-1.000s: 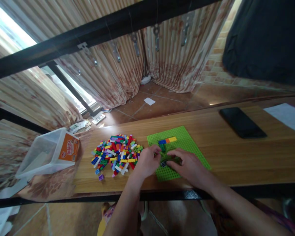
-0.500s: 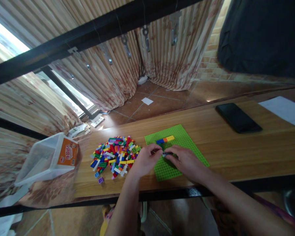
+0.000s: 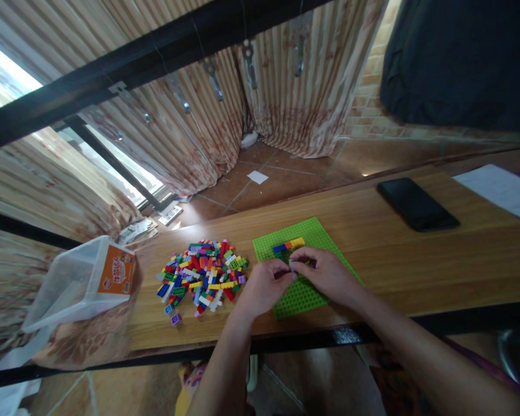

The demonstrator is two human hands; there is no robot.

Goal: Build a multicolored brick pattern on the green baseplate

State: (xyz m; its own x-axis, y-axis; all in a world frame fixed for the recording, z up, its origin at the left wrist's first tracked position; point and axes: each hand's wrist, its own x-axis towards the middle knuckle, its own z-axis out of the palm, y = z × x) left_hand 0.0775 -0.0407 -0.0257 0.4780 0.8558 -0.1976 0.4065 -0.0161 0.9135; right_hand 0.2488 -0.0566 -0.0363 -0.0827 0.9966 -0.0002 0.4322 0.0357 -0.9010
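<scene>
A green studded baseplate (image 3: 302,228) lies on the wooden table, with a joined row of blue, orange and yellow toy bricks (image 3: 289,245) near its far edge. Over the plate's middle, my left hand (image 3: 266,284) and my right hand (image 3: 329,276) meet with fingers pinched. Between their fingertips shows a bit of a small greyish toy brick (image 3: 292,264), mostly hidden by the fingers. Left of my left hand spreads a heap of mixed coloured toy bricks (image 3: 203,274).
A clear plastic bin (image 3: 65,309) with an orange label stands at the left end. On the right of the table (image 3: 359,231) lie a black phone (image 3: 417,204) and white paper (image 3: 500,189). A dark bar (image 3: 156,53) with hanging clips crosses above.
My hands have drawn closer together, and my fingers now cover most of the greyish brick. The view has shifted slightly.
</scene>
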